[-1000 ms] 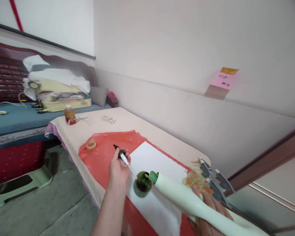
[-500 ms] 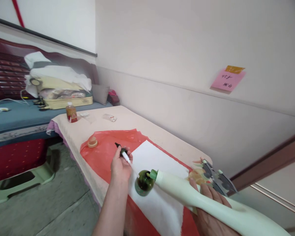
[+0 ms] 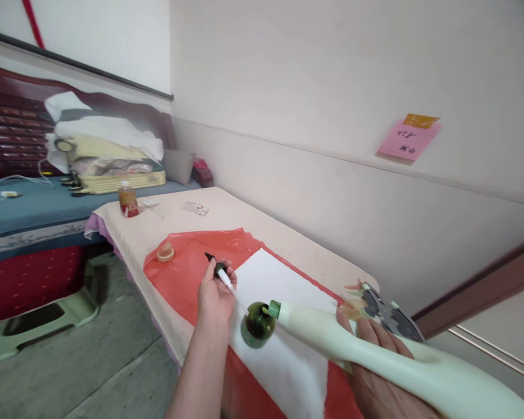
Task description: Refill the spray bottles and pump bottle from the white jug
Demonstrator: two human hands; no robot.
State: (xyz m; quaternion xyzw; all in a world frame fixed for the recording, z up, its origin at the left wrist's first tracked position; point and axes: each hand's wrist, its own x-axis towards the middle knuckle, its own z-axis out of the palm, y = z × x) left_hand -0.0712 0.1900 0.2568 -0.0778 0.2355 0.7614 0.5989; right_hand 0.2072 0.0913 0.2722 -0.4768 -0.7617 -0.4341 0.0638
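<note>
My left hand (image 3: 217, 299) is closed around a dark green pump dispenser head (image 3: 220, 269). Its white collar and thin clear dip tube point down toward the mouth of a small dark green bottle (image 3: 257, 333). That bottle stands upright on a white sheet of paper (image 3: 288, 285). A large pale green bottle (image 3: 318, 333) lies tilted across my right hand (image 3: 375, 346), which grips it from below. The green spout of the large bottle overlaps the small bottle's opening; whether liquid is flowing, I cannot tell.
Red plastic sheeting (image 3: 187, 285) lies under the paper on a cloth-covered table (image 3: 244, 209). A beige round lid (image 3: 165, 252) rests on it. Farther back stands a bottle of amber liquid (image 3: 128, 199). Dark sunglasses-shaped items (image 3: 386, 314) are at the right. A red-topped stool (image 3: 35, 279) stands left.
The view has shifted very slightly. Both hands, the pump head and the large bottle keep nearly the same position over the small bottle.
</note>
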